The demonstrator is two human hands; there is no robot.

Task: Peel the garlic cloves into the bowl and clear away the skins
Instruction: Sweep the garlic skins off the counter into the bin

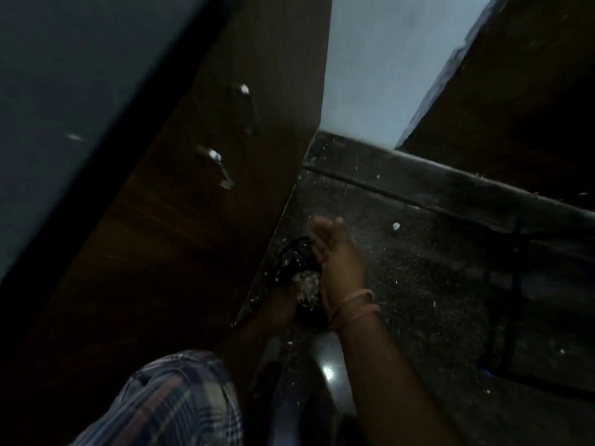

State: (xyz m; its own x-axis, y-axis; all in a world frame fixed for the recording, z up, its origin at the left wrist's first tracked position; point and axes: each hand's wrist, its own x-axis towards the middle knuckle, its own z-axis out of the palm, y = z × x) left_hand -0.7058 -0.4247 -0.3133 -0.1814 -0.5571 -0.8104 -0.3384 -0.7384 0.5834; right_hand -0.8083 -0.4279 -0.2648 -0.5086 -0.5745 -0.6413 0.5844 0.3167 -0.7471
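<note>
Head view, dim and blurred: pale, flaky garlic skins (306,284) sit heaped in a black bag (294,262) on the speckled floor (418,284). The right hand (335,252) hangs over it, grip wide, fingers straight. The left hand (283,300) reaches into the bag; its grip I cannot tell.

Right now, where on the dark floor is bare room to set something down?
The floor right of the right hand, up to the dark ledge, is open but for small skin flecks. By the cabinet it is crowded: both hands, a black bag and skins.

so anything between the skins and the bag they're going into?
Nothing visible. The skins sit at the black bag mouth, between the left hand and right hand. Loose bits remain on the floor.
</note>
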